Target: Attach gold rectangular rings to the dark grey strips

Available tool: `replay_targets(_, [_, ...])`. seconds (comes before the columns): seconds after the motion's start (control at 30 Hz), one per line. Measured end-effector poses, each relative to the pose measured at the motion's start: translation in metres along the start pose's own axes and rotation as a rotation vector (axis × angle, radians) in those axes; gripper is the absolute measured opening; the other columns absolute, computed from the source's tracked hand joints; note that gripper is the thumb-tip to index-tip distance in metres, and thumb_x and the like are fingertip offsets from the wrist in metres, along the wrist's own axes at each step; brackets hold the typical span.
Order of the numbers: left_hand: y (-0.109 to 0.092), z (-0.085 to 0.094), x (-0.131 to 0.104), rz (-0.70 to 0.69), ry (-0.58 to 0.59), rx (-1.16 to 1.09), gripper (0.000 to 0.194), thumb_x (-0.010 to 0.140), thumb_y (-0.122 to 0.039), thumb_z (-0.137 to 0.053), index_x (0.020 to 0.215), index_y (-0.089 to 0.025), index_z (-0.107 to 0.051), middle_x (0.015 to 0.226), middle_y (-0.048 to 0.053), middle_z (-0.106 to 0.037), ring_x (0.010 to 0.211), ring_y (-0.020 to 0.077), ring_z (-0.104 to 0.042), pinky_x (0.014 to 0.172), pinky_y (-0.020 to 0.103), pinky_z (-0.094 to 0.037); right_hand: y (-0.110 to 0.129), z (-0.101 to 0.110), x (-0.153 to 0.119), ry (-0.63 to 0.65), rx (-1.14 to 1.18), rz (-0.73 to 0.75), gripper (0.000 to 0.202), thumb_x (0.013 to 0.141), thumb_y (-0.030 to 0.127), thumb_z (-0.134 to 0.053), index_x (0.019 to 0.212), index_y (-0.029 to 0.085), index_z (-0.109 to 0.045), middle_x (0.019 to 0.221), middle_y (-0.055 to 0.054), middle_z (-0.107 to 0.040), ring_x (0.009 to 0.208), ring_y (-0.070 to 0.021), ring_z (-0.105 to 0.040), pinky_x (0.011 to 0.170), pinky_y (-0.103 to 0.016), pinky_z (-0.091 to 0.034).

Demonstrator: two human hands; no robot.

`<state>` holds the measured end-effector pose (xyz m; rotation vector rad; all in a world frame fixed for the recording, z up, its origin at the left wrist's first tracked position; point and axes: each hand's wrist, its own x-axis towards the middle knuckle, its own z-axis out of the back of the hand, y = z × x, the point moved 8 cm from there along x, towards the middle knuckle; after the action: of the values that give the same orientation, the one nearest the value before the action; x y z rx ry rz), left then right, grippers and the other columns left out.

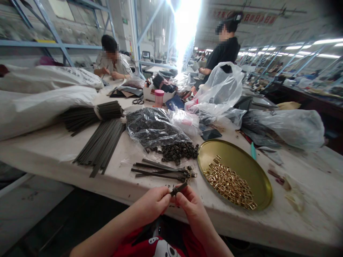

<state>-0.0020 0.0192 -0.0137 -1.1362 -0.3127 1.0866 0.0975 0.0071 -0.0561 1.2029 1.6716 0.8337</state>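
Note:
Close in front of me, at the table's front edge, both hands grip one dark strap [179, 189]. My left hand [158, 200] pinches it from the left between thumb and fingers. My right hand [189, 200] is closed on it from the other side, the strap's end sticking up past the fingers. A small loop seems to sit around the strap, partly hidden by my thumbs. Just beyond lie several straps with gold buckles [163, 170]. To the right, a round gold tray [227, 148] bears a heap of small gold buckles [230, 185].
Small black loops [177, 152] spill from a clear plastic bag [155, 125]. Loose dark strips [102, 144] and a tied bundle [92, 116] lie left. Behind are a pink-lidded jar [159, 97], scissors [138, 101] and plastic bags [222, 89]. One person sits across; another stands at the back.

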Motion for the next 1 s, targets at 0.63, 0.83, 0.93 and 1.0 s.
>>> replay_targets(0.63, [0.014,-0.007,-0.004,0.089,0.107,-0.162,0.029,0.08,-0.032,-0.036,0.077,-0.013,-0.058,0.056,-0.005,-0.037,0.054,0.011,-0.035,0.049,0.02,-0.028,-0.002,0.019,0.006,-0.054,-0.014,-0.006,0.035,0.076,0.052,-0.054,0.083,0.018,-0.056,0.044,0.009,-0.031,0.043,-0.007,-0.026,0.044,-0.021,-0.021])
replay_targets(0.83, [0.014,-0.007,-0.006,0.053,0.098,-0.13,0.027,0.08,-0.029,-0.037,0.077,-0.014,-0.059,0.062,-0.003,-0.045,0.059,0.0117,-0.04,0.055,0.02,-0.03,-0.001,0.022,0.005,-0.059,-0.031,-0.017,0.034,0.075,0.052,-0.055,0.076,0.018,-0.054,0.042,0.01,-0.028,0.04,-0.006,-0.023,0.041,-0.02,-0.019])
replay_targets(0.93, [0.015,-0.004,-0.008,0.052,0.069,-0.124,0.027,0.079,-0.03,-0.038,0.075,-0.014,-0.059,0.059,-0.004,-0.043,0.058,0.0112,-0.038,0.053,0.02,-0.028,0.007,0.032,0.007,-0.129,0.061,0.029,0.032,0.075,0.051,-0.056,0.078,0.019,-0.055,0.044,0.011,-0.025,0.039,-0.0059,-0.02,0.039,-0.019,-0.019])
replay_targets(1.0, [0.016,-0.004,-0.009,0.07,0.068,-0.175,0.028,0.079,-0.032,-0.039,0.077,-0.014,-0.059,0.054,-0.006,-0.038,0.052,0.0099,-0.034,0.048,0.02,-0.024,0.009,0.038,0.007,-0.16,0.106,0.037,0.029,0.075,0.049,-0.057,0.081,0.021,-0.056,0.046,0.01,-0.029,0.039,-0.0063,-0.024,0.039,-0.019,-0.022])
